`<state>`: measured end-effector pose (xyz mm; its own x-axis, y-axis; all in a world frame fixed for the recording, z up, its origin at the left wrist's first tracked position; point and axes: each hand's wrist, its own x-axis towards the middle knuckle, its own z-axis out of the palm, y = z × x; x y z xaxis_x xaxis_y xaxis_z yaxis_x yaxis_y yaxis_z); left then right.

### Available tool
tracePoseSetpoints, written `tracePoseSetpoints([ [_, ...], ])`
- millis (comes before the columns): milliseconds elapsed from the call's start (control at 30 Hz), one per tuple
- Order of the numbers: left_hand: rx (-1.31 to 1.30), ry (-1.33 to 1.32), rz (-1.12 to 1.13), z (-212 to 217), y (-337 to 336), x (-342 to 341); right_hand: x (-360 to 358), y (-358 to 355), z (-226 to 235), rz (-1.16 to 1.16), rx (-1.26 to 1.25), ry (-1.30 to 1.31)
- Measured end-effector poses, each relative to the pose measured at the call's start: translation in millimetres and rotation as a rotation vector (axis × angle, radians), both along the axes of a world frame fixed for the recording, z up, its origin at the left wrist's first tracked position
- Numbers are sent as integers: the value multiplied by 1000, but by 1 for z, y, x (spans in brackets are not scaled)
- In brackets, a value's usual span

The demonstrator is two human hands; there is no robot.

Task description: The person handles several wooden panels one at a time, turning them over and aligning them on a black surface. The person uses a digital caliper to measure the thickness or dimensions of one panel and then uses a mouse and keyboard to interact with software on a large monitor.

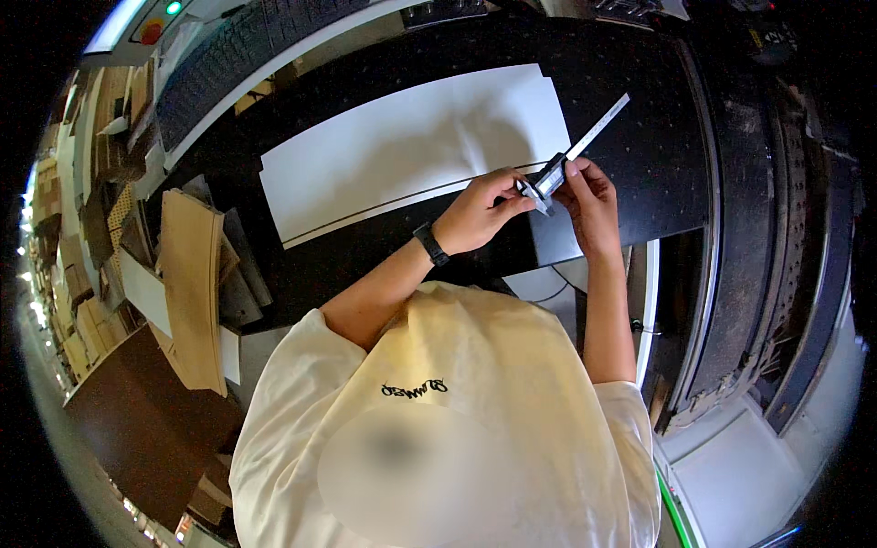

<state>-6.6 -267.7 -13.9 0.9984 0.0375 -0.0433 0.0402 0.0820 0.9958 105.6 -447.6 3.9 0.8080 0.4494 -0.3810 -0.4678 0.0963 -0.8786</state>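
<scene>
A digital caliper (551, 175) with a small display is held up between my two hands, over the near edge of a white panel. My left hand (475, 215), with a black watch on its wrist, pinches the caliper at its jaw end. Fingers of my right hand (592, 205) are closed on the slider, and the metal beam sticks out beyond them toward the upper right. The white panel (402, 151) lies on a black work table (630, 68). Whether anything sits between the jaws is too small to tell.
Wooden boards and offcuts (192, 283) are stacked at the left of the table. A dark machine rail (713, 228) runs along the right side. At the upper left stands a control box with a red button (151, 33) and a green light (174, 7).
</scene>
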Motion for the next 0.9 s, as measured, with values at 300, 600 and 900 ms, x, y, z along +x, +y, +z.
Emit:
tracePoseSetpoints([
  [300,212,-24,150,-25,20,17,12,16,-14,-15,-92,-19],
  [600,638,-171,282,-76,65,35,47,16,-35,17,-205,-354],
  [900,699,-236,296,-88,62,40,52,9,-50,306,-476,-752],
])
